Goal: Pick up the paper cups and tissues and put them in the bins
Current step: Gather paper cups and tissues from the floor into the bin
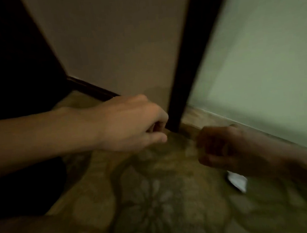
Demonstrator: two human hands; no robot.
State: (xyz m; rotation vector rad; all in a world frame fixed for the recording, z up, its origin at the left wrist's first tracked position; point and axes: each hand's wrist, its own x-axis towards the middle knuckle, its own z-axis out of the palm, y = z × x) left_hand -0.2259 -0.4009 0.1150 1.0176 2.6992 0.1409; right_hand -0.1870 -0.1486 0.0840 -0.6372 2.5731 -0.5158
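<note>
Two hands hover low over the floor, both with fingers curled: the left hand is drawn in toward its palm with the thumb lying forward, and nothing shows in it; the right hand is dark and smeared, bunched like a fist, and whether it has hold of anything I cannot tell; just beneath the right forearm a white tissue lies on the patterned carpet, near the pale green panel and apart from both hands; no cup and no bin is in view. The likeliest slip is that the tissue gets overlooked, since the forearm partly covers it and the light is poor; a hasty reach could also knock knuckles on the dark post just beyond the left fingers; thin paper may slide out of a loose pinch.
</note>
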